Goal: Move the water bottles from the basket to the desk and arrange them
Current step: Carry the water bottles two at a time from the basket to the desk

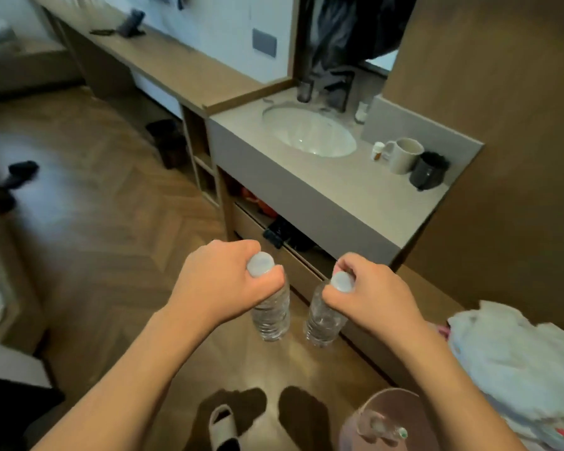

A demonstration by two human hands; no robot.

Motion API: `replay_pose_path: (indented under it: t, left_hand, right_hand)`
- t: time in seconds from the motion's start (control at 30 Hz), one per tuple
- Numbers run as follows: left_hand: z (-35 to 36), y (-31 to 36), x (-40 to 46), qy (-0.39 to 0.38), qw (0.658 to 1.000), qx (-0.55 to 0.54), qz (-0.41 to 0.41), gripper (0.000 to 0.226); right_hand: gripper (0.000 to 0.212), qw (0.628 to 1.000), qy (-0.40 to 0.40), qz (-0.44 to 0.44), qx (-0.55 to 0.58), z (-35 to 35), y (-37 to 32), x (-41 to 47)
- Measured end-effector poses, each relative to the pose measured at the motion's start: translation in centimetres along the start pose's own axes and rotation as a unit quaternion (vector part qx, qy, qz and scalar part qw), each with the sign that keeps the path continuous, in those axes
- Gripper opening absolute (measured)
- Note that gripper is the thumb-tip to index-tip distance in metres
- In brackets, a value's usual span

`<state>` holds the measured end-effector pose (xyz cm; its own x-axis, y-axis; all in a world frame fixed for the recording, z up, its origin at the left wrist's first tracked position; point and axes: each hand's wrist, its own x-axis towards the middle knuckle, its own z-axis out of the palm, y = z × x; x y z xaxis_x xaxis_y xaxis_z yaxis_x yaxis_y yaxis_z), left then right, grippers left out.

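Left hand (222, 281), right hand (368, 297): each grip pinches neck of clear plastic water bottle (272, 315) (323, 315), hanging upright for carrying to long wooden bench (183, 70).

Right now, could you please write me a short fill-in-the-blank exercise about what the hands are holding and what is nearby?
1. Each hand grips a clear plastic water ____ by its cap: left hand, right hand.
2. The white oval sink is set into a ____ countertop.
3. Beside the cream mug stands a ____ cup.

Missing: bottle; beige; black
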<state>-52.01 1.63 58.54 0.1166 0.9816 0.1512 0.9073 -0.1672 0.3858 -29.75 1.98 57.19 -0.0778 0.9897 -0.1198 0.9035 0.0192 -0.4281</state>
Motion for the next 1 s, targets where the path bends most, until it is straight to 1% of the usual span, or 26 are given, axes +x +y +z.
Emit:
replay_pose_path:
  t: [0.1,0.23,0.4,0.53,0.67,0.83,1.0]
  left_hand:
    - [-3.7,-6.8,2.5,0.052,0.998,-0.005,-0.036,0.049]
    - [-7.6,-14.5,6.0,0.086,0.994,0.004,-0.068,0.048]
    - [-10.1,-22.5,10.6,0.123,0.982,0.02,-0.139,0.05]
    - [-11.2,-29.7,15.3,0.136,0.975,0.014,-0.173,0.05]
    - [-12.5,-37.5,22.0,0.136,0.97,0.021,-0.202,0.05]
    - [-16.4,-46.8,31.1,0.147,0.968,0.057,-0.194,0.047]
    - [-20.6,-55.7,39.4,0.17,0.959,0.06,-0.217,0.049]
  right_hand:
    - [0.026,0.999,-0.021,-0.042,0.019,1.6,-6.5,5.6]
    - [0.024,0.994,-0.015,-0.095,0.052,3.5,-14.8,11.9]
    - [0.024,0.989,-0.024,-0.135,0.048,5.8,-22.8,19.7]
    - [0.025,0.987,-0.05,-0.15,0.029,8.7,-27.9,27.4]
    - [0.025,0.982,-0.063,-0.177,0.032,11.4,-33.6,36.8]
    - [0.024,0.969,-0.105,-0.221,0.036,11.5,-41.7,48.7]
    - [0.027,0.965,-0.096,-0.241,0.031,12.6,-50.2,59.8]
